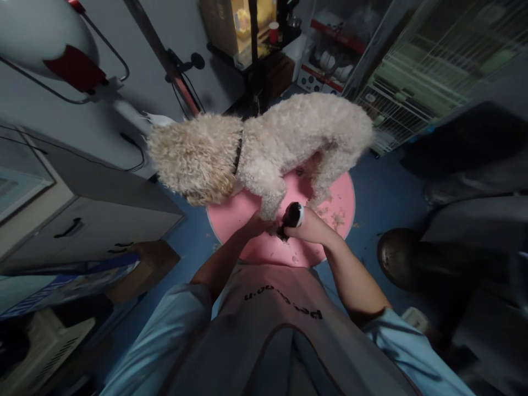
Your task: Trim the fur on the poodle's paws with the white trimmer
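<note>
A curly cream-coloured dog (305, 126) stands on a round pink table (231, 220), its head toward the left. Around its neck runs a dark collar (238, 155). My left hand (259, 224) is closed around the lower part of a front leg; the paw is partly hidden. In my right hand (311, 225) is a black-and-white hair clipper (292, 214), its dark end close to that paw. Tufts of cut fur (336, 214) lie scattered on the table, mostly at the right.
A slanted metal post (181, 91) rises behind the dog's head. Wire cages (396, 107) stand at the back right, and a grey cabinet (82, 231) is at the left. A large white machine (45, 38) hangs at the upper left.
</note>
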### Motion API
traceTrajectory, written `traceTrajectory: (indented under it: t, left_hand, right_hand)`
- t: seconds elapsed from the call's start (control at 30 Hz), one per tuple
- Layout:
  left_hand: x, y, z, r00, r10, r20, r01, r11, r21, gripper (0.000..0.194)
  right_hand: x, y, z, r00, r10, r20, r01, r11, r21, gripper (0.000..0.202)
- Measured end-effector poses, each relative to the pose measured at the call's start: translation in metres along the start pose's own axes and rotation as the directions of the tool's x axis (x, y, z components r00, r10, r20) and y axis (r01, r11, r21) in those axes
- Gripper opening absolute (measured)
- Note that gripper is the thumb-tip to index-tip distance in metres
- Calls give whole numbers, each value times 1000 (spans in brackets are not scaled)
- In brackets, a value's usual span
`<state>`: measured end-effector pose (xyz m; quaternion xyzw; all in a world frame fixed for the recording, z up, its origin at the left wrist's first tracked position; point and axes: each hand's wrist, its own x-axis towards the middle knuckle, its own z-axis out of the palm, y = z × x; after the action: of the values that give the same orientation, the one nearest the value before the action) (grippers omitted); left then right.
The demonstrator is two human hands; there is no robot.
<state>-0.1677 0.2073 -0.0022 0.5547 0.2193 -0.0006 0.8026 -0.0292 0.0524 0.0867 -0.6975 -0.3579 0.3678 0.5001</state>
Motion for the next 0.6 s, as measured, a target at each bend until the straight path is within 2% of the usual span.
traceTrajectory:
  t: [0.07, 0.1, 0.2, 0.27, 0.37, 0.4, 0.53, 0.6]
  left_hand:
    - [1, 0, -2, 999, 15, -30, -15, 1000, 7, 28]
    - [1, 1, -3, 999, 12, -33, -11, 1000, 9, 30]
    - [2, 5, -2, 1000, -10, 0, 10, 1000, -3, 35]
    - [3, 8, -2, 999, -26, 43, 27, 999, -34, 34]
    - [5, 11, -2, 994, -51, 95, 56, 997, -56, 35]
    - [6, 12, -2, 993, -59, 98, 64, 997, -50, 37]
    - [8, 18, 0, 990, -76, 118, 78, 997, -16, 39]
    - [8, 20, 2, 990, -79, 120, 80, 997, -8, 34]
  right_hand:
    - [-1, 1, -2, 999, 34, 18, -31, 992, -119, 27]
    - [-3, 4, -4, 999, 38, 9, -37, 995, -94, 26]
    - [-14, 22, -7, 974, 5, -227, 55, 964, 260, 28]
    - [-24, 35, -7, 956, 18, -294, 108, 907, 406, 34]
    - [-39, 47, -7, 975, 25, -221, 72, 905, 420, 41]
    - [-43, 49, -6, 972, 27, -232, 76, 903, 423, 42]
    - [-53, 53, 9, 900, 66, -432, 160, 871, 465, 43]
    - [-56, 54, 17, 890, 42, -454, 172, 891, 419, 41]
